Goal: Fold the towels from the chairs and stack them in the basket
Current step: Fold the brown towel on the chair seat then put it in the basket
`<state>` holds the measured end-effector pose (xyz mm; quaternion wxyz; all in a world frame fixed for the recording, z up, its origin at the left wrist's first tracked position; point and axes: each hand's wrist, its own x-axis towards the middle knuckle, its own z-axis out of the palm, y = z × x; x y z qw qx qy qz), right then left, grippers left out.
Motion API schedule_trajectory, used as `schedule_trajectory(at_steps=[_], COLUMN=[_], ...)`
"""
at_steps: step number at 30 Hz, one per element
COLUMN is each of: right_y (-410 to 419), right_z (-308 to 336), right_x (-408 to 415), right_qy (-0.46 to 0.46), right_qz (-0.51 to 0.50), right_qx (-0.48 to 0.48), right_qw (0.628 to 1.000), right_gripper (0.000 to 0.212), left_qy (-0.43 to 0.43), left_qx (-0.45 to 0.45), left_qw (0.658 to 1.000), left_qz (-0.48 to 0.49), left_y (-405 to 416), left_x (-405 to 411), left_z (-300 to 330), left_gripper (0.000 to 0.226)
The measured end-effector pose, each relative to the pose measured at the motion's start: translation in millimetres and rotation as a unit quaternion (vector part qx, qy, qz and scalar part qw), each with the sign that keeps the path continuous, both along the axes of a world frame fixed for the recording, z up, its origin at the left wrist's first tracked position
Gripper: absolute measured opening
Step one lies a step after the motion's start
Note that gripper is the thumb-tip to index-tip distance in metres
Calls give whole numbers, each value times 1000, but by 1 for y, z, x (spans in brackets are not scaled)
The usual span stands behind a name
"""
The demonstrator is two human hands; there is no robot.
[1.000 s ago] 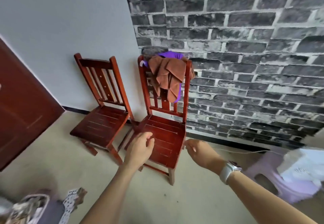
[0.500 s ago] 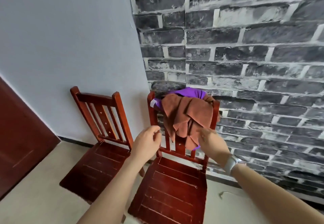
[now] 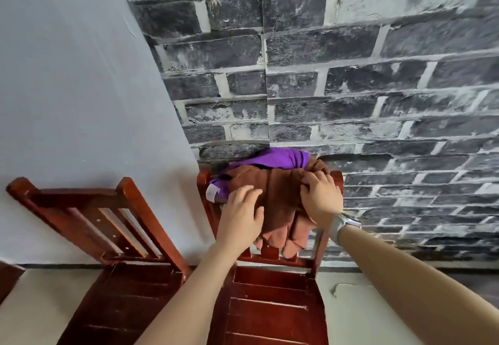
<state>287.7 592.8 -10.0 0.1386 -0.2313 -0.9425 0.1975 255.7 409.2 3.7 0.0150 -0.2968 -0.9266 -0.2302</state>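
A brown towel (image 3: 280, 199) hangs bunched over the back of the right wooden chair (image 3: 270, 304). A purple towel (image 3: 278, 159) lies under it, showing at the top and at the left with a white tag. My left hand (image 3: 240, 211) rests on the brown towel's left side with its fingers laid over the cloth. My right hand (image 3: 320, 196) grips the towel's upper right part, fingers curled into the cloth by the chair's right post. No basket is in view.
A second wooden chair (image 3: 89, 223) stands bare to the left, close beside the first. Both chairs stand against the walls: a grey painted wall (image 3: 67, 88) at the left and a dark brick wall (image 3: 378, 88) behind. Pale floor (image 3: 348, 307) shows at the lower right.
I have stepped closer and both hands have risen from below the seat back onto the brown towel. The right hand now clutches the cloth near the top rail.
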Motion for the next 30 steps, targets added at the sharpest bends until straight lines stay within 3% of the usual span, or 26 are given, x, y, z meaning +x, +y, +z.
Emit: schedule_trajectory(at_steps=[3,6,8,11,15,16,18,19,22,24,27,29,30], right_y=[-2,-12,-20,-32,-52,-51,-43,-37,-29,-36,-55,-62,-62], right_z=[5,9,2,-15,-20,-17,-14,-13,-10,-13,-37,-55,-60], right_x=[19,54,79,108,120,116,99,87,57,59,94,120,128], right_qy=[140,195,187,119,4,-8,-60,-93,-162,-116,-103,-167,-196], right_qz=[-19,-58,-75,-92,-95,-114,-147,-159,-148,-102,6,2,-34], right_qx=[-152,-252,-270,-277,-357,-366,-317,-265,-120,-56,-66,-82,-81], right_qw=[978,946,941,949,929,924,935,946,968,986,993,983,977], right_gripper=[24,17,26,34,14,34,72,75,37,24,36,42,36], left_qy=[58,17,2,57,100,104,105,111,138,128,108,110,109], left_qx=[-20,-75,-94,-106,-88,-85,-74,-63,-3,36,60,65,70], left_qw=[997,994,993,991,990,990,990,990,988,988,986,981,979], left_qz=[-53,-71,-68,-60,-51,-51,-54,-59,-73,-80,-110,-145,-159], left_y=[11,22,26,26,33,34,33,32,27,25,17,8,3], left_x=[-21,-37,-43,-46,-52,-53,-54,-55,-57,-57,-53,-47,-44], left_z=[-7,-13,-18,-24,-30,-29,-28,-29,-29,-27,-32,-41,-46], left_gripper=[55,50,53,67,55,51,45,41,19,12,12,8,7])
